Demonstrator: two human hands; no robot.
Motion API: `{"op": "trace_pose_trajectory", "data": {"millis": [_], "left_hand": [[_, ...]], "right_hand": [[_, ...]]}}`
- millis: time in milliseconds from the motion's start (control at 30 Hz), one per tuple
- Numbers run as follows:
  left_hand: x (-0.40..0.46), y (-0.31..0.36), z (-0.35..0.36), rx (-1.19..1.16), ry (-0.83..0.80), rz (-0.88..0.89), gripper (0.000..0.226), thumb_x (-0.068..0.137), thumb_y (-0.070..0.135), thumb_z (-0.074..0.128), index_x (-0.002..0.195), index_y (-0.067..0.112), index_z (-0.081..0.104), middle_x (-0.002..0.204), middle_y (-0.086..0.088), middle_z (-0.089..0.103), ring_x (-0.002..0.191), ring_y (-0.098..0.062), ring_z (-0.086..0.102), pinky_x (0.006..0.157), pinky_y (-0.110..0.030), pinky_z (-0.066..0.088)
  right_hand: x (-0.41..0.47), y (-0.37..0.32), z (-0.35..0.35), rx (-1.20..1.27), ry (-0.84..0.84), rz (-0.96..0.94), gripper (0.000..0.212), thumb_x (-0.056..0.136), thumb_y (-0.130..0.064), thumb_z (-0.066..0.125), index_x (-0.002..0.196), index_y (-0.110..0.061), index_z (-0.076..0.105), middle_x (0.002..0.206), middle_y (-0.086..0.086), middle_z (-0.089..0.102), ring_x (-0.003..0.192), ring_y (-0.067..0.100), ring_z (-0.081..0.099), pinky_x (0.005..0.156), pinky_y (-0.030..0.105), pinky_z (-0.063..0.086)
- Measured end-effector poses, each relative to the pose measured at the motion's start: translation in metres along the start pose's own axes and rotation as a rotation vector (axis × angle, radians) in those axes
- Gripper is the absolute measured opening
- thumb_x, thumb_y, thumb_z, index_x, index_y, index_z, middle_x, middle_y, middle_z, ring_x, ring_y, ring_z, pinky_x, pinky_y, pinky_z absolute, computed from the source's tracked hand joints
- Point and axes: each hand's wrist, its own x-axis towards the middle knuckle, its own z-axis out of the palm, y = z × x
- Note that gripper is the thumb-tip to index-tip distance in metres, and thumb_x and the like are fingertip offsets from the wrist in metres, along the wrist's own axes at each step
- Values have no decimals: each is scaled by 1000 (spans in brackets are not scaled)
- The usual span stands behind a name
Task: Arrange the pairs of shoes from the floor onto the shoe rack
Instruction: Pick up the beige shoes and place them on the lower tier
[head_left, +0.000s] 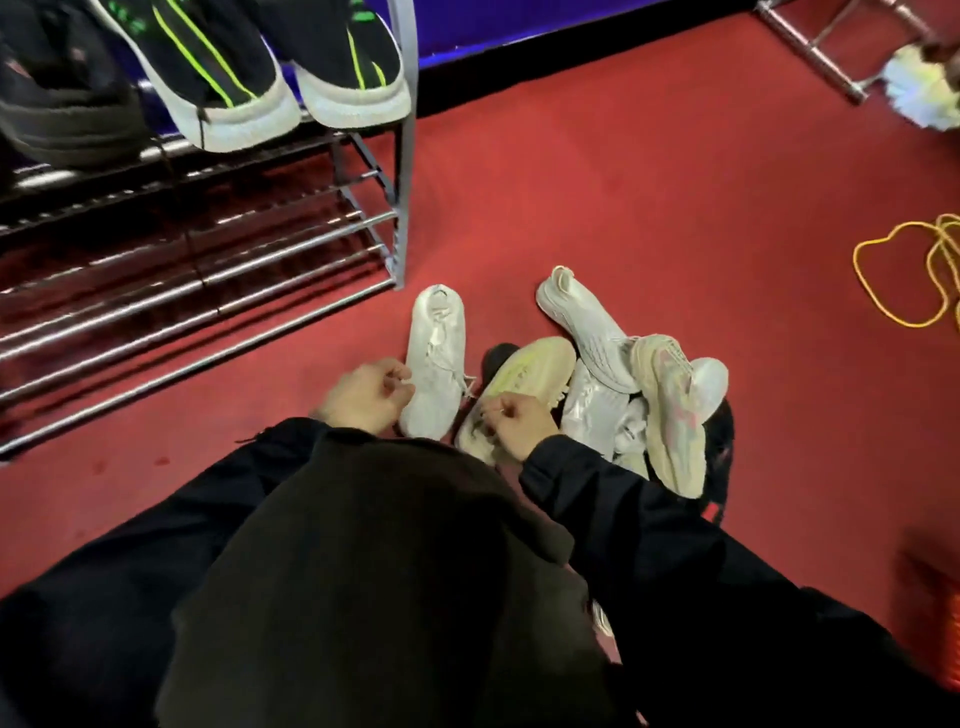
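My left hand (363, 397) pinches the near end of a white sneaker (434, 364) on the red floor (623, 208); my right hand (519, 423) closes on a cream sneaker (519, 387). Lift both level toward the shoe rack (208, 291), far left.

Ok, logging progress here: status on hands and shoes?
Left hand at white shoe. Right hand pinching cream shoe laces. Pile on floor; rack lower rails free.
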Motion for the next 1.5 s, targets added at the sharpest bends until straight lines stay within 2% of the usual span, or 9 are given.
{"op": "trace_pose_trajectory", "data": {"millis": [200,433,533,667,867,1000,1167,1367,1500], "left_hand": [[41,-11,38,122,-89,-121,44,92,32,63,134,17,59,132,-14,63,118,-35,62,100,-44,49],[36,22,59,111,-86,73,39,93,28,61,131,16,62,135,-14,61,118,-34,61,100,-42,45],[25,31,60,92,-93,101,37,94,26,60,130,18,63,137,-9,62,121,-31,61,96,-36,41],[8,39,57,85,-110,89,40,95,23,61,134,15,61,138,-8,62,126,-27,58,97,-33,39],[-2,64,52,-79,-118,64,26,94,36,58,119,28,65,112,5,69,97,-12,62,85,-29,40],[-1,94,50,-722,-223,-81,47,96,63,42,113,25,63,124,-5,65,109,-20,63,90,-42,53],[-5,102,68,-915,-318,-101,36,95,43,60,115,12,64,123,-9,70,84,-16,74,80,-38,53],[-13,81,75,-397,-186,47,24,90,20,73,112,15,67,91,1,74,82,-15,70,69,-24,49],[-17,83,78,-353,-219,126,23,91,18,71,111,26,63,78,18,74,85,-6,66,70,-18,44]], "right_hand": [[-18,24,-32,130,93,47,13,87,-24,57,78,-29,65,80,-4,68,71,16,61,75,33,52],[-24,67,-108,60,669,149,18,87,-31,55,102,-23,62,103,3,66,90,25,65,89,40,54],[-8,82,-133,0,699,293,50,87,-29,60,132,-15,45,132,13,45,103,32,59,91,36,49],[12,100,-146,-55,649,395,47,84,-33,58,127,-20,48,120,15,60,98,37,64,87,41,52],[-15,71,-151,-188,793,-93,12,98,-23,48,101,-15,56,100,7,52,78,16,46,74,36,46],[-44,39,-145,-169,709,-559,24,92,-9,44,104,-3,64,107,11,53,97,5,42,90,12,37],[-62,1,-88,-142,519,-730,30,79,-8,43,94,0,68,121,17,60,114,33,57,98,40,45],[-80,42,-74,396,584,-42,53,90,-11,50,143,-10,44,141,8,46,115,-1,58,96,12,41],[-90,152,-67,280,718,719,65,76,-47,62,132,-14,51,131,15,55,121,36,55,101,39,44]]}}
